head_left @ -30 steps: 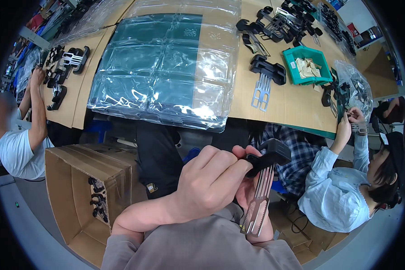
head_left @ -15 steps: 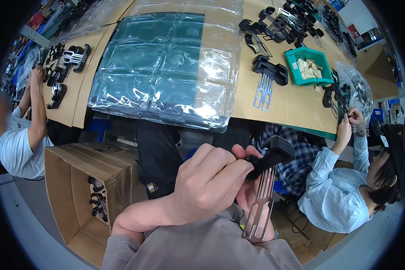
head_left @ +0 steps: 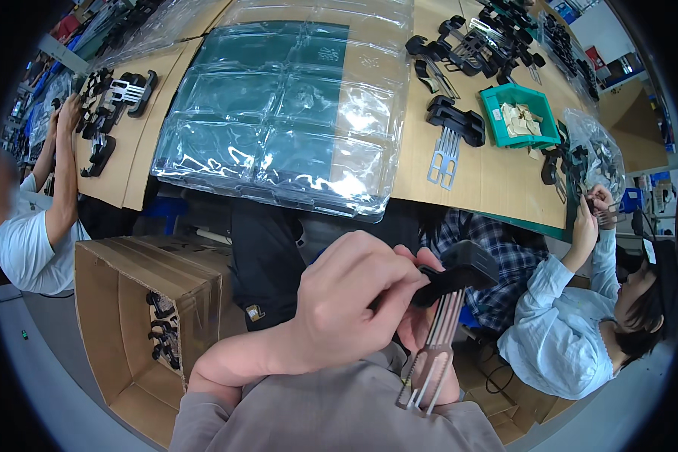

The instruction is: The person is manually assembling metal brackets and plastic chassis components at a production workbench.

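Note:
In front of my chest is a black-handled slotted metal tool (head_left: 463,267), its thin prongs and toothed strip hanging down. My left hand (head_left: 354,301) is closed, thumb and fingers pinching the near end of the black part. Behind it, my right hand (head_left: 413,324) is wrapped round the same tool, with fingertips showing above and below the handle. The tool and my left hand hide much of the right. Any small thing between the left fingertips is too covered to make out.
A clear plastic tray (head_left: 271,135) lies on the table ahead. To its right are a similar tool (head_left: 450,135), a green bin (head_left: 520,117) of small pale pieces, and a pile of tools. A cardboard box (head_left: 102,324) stands lower left. Co-workers sit on both sides.
The tool has tipped a little, its black end lower and its prongs swung slightly left. My left hand has shifted slightly with its grip kept. The whole view has moved a touch.

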Available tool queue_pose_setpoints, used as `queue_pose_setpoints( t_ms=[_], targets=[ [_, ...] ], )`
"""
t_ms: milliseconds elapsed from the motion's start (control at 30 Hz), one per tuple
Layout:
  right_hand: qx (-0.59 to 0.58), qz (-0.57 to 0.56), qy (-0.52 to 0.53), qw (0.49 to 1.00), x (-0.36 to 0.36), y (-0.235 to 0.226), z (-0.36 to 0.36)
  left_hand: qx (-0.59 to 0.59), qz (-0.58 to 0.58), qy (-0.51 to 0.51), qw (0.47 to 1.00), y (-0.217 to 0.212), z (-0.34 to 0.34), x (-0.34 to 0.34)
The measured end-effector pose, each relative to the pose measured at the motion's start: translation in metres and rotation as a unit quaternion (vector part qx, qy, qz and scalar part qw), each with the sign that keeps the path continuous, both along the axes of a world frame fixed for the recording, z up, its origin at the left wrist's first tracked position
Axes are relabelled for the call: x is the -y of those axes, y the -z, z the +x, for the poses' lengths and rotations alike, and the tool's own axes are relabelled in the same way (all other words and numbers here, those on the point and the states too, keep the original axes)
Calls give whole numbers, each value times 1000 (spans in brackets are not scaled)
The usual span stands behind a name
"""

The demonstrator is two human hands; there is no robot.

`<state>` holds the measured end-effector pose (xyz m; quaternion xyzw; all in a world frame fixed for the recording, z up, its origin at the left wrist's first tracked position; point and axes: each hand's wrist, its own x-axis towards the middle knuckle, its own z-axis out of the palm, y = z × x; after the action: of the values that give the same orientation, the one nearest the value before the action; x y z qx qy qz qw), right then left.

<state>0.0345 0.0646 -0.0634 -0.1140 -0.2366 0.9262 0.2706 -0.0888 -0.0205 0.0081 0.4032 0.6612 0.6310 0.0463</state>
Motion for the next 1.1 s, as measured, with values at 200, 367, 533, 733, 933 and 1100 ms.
queue_pose_setpoints(
  t_ms=[200,367,533,733,933,1100],
  targets=[
    [-68,-111,-71,989,-9,-1,5,290,38,58,955,-5,-7,5],
    [-83,-84,-9,993,-4,-12,-8,74,-14,111,991,3,-14,27],
    [35,345,130,929,-13,4,-6,292,103,12,951,-8,-51,62],
    [-11,525,177,832,-18,6,-13,-204,-147,33,967,-50,-21,56],
    [-5,626,229,745,-14,15,-19,-312,-246,-70,915,-38,0,29],
    [29,646,197,737,-8,20,-11,-314,-267,-13,911,-27,-10,25]
  ],
)
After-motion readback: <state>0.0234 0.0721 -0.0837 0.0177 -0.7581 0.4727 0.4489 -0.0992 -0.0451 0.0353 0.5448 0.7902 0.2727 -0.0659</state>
